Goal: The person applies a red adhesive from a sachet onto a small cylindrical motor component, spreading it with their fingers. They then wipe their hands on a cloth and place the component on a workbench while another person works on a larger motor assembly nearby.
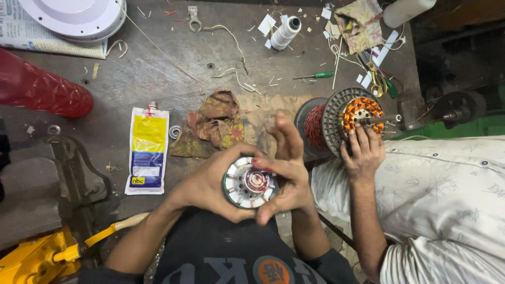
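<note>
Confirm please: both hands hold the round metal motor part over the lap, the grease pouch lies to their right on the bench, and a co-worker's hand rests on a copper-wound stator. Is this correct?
One detail is wrong. In the head view the pouch lies to the left of the hands, not the right. The left hand and right hand do hold the motor part, and the co-worker's hand rests on the stator.

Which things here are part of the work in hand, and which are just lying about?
In hand: round metal rotor, cupped by left hand and right hand.

Lying about: grease pouch, patterned rag, thread spool, green screwdriver, red cone. The co-worker's hand holds a separate wound stator.
</note>
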